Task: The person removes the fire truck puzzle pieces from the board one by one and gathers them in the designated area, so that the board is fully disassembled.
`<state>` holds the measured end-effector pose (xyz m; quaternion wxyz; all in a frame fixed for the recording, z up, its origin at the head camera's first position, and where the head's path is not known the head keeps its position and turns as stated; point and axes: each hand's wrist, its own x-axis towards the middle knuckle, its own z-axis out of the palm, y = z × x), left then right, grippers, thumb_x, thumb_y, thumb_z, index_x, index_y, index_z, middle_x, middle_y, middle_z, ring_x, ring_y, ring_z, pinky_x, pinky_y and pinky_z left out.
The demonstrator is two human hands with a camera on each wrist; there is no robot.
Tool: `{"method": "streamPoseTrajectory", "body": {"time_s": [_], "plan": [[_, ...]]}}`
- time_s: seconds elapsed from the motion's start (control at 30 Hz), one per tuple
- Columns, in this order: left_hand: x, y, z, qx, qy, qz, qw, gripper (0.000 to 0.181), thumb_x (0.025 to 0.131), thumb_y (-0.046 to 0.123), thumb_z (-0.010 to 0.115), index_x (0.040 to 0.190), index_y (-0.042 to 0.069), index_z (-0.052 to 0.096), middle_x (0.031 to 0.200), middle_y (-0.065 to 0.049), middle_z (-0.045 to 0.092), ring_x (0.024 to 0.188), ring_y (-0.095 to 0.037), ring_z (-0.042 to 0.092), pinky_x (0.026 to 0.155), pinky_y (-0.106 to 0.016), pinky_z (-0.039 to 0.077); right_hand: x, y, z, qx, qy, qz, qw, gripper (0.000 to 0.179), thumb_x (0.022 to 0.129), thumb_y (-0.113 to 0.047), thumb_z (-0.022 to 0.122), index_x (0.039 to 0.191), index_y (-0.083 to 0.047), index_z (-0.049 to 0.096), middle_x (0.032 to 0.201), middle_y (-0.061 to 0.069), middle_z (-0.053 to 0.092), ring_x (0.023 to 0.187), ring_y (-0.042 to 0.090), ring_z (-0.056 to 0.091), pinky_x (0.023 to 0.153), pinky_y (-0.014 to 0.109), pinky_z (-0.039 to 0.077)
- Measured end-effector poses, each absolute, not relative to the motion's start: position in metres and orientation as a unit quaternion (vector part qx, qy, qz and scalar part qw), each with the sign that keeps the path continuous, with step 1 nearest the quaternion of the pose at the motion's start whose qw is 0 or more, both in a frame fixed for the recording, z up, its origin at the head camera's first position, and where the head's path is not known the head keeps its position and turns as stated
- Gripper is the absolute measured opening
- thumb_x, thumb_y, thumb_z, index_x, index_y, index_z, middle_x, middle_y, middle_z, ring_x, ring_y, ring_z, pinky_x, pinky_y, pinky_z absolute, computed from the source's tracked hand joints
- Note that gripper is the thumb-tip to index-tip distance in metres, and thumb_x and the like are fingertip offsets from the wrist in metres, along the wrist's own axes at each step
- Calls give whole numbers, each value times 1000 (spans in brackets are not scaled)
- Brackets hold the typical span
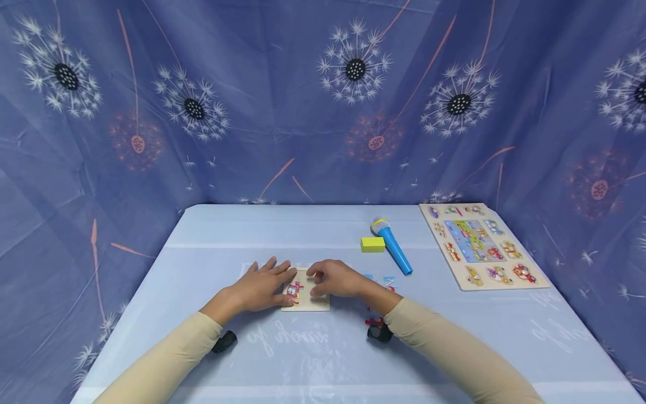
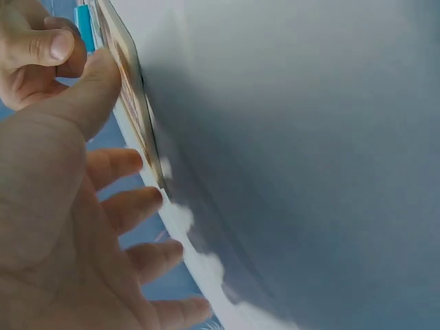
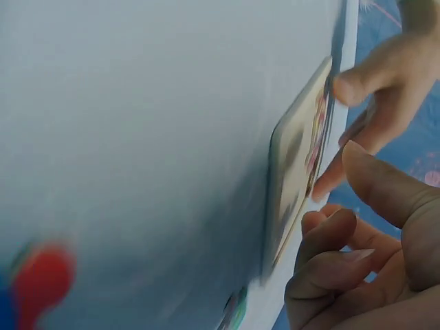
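Observation:
A small wooden puzzle board (image 1: 315, 303) lies flat on the table, showing a red and pink vehicle picture (image 1: 294, 290) at its left. My left hand (image 1: 262, 287) spreads its fingers over the board's left side, thumb resting by the picture. Above the right part of the board is my right hand (image 1: 339, 278), thumb and forefinger apart. In the right wrist view its other fingers (image 3: 326, 271) curl loosely with nothing seen between them. Small blue and red puzzle pieces (image 1: 389, 280) lie beside the right forearm, partly hidden by it.
A yellow block (image 1: 372, 244) sits beside a blue toy microphone (image 1: 397, 252) behind the right hand. Farther right lies a large wooden peg puzzle (image 1: 456, 269). Black objects (image 1: 379, 333) show at both wrists. A dandelion-patterned curtain (image 1: 282, 112) closes off the back.

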<state>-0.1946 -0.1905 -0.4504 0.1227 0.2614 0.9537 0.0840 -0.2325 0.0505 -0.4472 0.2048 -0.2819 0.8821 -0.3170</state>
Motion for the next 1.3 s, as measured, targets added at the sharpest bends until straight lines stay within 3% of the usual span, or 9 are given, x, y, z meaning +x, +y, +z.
{"method": "streamPoseTrajectory", "body": {"time_s": [0.4,0.63,0.9,1.3], "plan": [[-193,-191,-452,251,958,74,117,80,93,55,68,157,13,42,164,-10,36,153,-45,21,111,-76,23,-220,16,-455,-296,904,-261,162,37,81,-18,86,114,-6,73,84,-2,57,76,10,48,67,26,40],[-193,-193,-456,251,956,90,124,82,93,54,68,157,12,41,165,-10,33,153,-46,18,110,-77,23,-217,13,-459,-294,904,-269,158,33,81,-15,85,111,-8,72,90,-2,59,80,9,50,71,26,43],[-195,-191,-457,248,956,92,124,81,93,54,68,158,14,41,165,-8,34,153,-45,20,109,-77,23,-219,10,-459,-257,903,-303,162,34,77,-9,86,102,-13,62,80,-4,57,70,11,51,65,27,42],[-194,-190,-455,242,957,94,128,80,93,53,70,157,15,43,164,-8,35,153,-45,19,110,-77,22,-221,10,-461,-240,906,-304,170,32,78,-9,87,101,-15,66,79,-5,59,70,11,53,67,28,43]]}}
